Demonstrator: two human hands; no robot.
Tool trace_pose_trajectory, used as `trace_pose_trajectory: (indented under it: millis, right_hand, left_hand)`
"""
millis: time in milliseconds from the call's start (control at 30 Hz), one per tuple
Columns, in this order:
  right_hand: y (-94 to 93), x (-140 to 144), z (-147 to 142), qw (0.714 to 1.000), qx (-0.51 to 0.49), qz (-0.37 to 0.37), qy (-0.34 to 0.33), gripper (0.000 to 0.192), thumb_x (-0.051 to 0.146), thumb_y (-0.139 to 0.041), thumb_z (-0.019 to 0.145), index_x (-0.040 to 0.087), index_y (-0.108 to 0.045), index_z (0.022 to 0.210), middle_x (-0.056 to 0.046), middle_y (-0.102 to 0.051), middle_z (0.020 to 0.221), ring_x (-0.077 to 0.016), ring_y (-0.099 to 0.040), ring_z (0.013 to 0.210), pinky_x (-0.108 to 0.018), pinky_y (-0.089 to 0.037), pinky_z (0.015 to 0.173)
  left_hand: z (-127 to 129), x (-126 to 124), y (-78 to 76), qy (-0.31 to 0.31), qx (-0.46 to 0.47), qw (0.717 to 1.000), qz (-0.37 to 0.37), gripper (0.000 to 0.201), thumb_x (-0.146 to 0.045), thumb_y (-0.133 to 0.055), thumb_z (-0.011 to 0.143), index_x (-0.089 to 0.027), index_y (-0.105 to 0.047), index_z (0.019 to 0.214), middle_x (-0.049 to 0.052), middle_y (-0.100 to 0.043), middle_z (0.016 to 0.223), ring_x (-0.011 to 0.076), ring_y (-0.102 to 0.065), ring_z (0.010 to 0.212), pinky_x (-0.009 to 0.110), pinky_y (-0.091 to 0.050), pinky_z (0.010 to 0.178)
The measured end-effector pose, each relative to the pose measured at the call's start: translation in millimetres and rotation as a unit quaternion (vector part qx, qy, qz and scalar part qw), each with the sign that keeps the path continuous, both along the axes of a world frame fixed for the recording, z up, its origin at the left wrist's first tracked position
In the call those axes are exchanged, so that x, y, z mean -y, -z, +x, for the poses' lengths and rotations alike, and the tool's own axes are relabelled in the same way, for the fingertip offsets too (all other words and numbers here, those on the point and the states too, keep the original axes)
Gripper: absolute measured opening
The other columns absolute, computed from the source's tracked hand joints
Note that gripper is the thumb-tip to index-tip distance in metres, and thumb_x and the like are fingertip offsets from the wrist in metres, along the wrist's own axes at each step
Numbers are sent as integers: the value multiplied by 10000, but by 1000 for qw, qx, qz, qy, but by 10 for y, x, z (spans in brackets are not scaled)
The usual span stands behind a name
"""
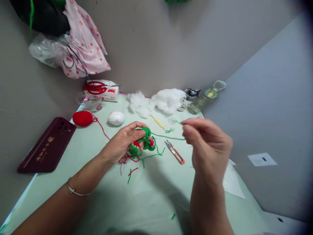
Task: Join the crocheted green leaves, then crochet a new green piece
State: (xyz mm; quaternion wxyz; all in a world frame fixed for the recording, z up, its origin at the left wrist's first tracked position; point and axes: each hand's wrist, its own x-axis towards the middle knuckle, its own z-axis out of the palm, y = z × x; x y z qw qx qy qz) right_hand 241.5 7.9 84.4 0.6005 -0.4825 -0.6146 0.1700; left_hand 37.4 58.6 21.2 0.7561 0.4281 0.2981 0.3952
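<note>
A small crocheted piece point(146, 134) in green, with red and white parts, is pinched between the thumb and fingers of my left hand point(129, 137). From it a strand of green yarn point(168, 136) runs rightward, nearly straight, to my right hand point(202, 137). That hand is closed, thumb against fingers, on the yarn; a thin pale tip pokes out at the fingertips, too blurred to name. Below the crocheted piece hang loose green ends and tangled red yarn point(126, 159). Thread snips point(174, 152) with orange handles lie on the table between my hands.
Behind my hands lie a yellow crochet hook point(157, 122), white stuffing point(168, 100), a white yarn ball point(116, 118) and a red yarn ball point(83, 118). A dark red phone point(47, 145) is at left. A bottle point(201, 101) and a pen cup point(186, 100) stand at the back right.
</note>
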Motion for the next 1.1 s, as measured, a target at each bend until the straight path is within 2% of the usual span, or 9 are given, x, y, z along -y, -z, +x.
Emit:
trace_pose_trajectory:
  millis: [133, 267, 667, 1100]
  right_hand:
    - [63, 26, -95, 981, 183, -35, -52, 117, 155, -658, 951, 245, -732, 941, 18, -586, 717, -108, -468, 604, -289, -387, 569]
    - [123, 22, -135, 965, 244, -57, -75, 150, 129, -593, 977, 227, -705, 959, 15, -584, 730, -107, -491, 619, -282, -397, 593]
    - [111, 39, -135, 957, 268, -72, -85, 146, 158, -570, 993, 216, -693, 941, 6, -602, 742, -112, -539, 642, -274, -433, 619]
    - [102, 72, -156, 957, 263, -71, -96, 123, 152, -585, 991, 201, -692, 952, 14, -592, 753, -95, -533, 647, -257, -437, 635]
  left_hand:
    - [-18, 6, -38, -7, 13, 1000, -3, 299, -406, -796, 858, -179, -672, 1008, -21, -632, 723, 94, -571, 564, 205, -426, 520]
    - [-22, 6, -61, -16, 25, 1000, -5, 320, -405, -814, 838, -169, -677, 1004, -5, -657, 743, 94, -566, 557, 208, -436, 513]
    - [-36, -6, -12, -2, 36, 999, -10, 285, -407, -784, 869, -184, -712, 1031, 9, -691, 820, 89, -586, 563, 208, -439, 519]
    - [-46, 1, -63, -19, 13, 1000, 4, 318, -412, -812, 841, -183, -685, 1020, -30, -635, 717, 86, -580, 560, 189, -454, 514]
